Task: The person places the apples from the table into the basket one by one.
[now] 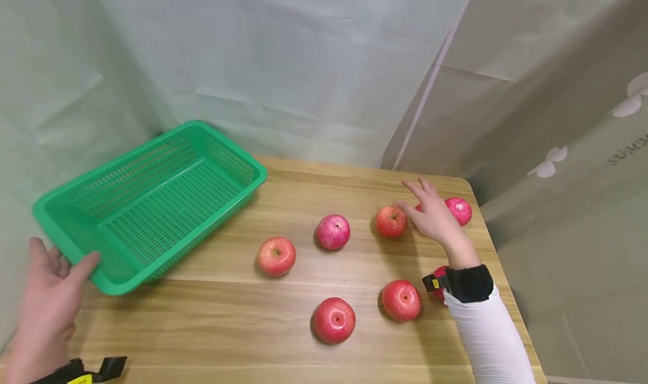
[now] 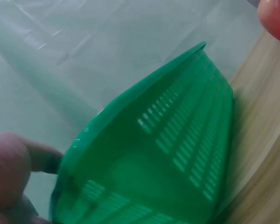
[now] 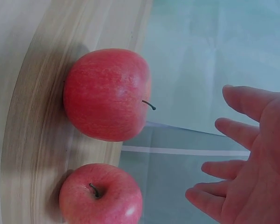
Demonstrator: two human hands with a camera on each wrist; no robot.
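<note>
My right hand (image 1: 432, 215), fingers spread, hovers just right of a red apple (image 1: 390, 222) with its stem up. The right wrist view has two red apples, one with a stem pointing sideways (image 3: 107, 95) and one below it (image 3: 100, 193), apart from the fingers. A pinker round fruit (image 1: 459, 211) lies beyond this hand, which partly hides another red fruit. At lower left my left hand (image 1: 48, 299), blurred, is at the near corner of an empty green plastic basket (image 1: 177, 204). Its thumb overlaps the basket's rim; the other fingers are outside it, apart from the thumb.
Left of the right hand lie a pink fruit (image 1: 333, 232) and a yellowish-red apple (image 1: 277, 256). Nearer are two red fruits, one in the middle (image 1: 334, 320) and one at right (image 1: 401, 300). The wristband partly covers another. Pale sheets (image 1: 314, 63) hang behind the wooden table (image 1: 217, 328).
</note>
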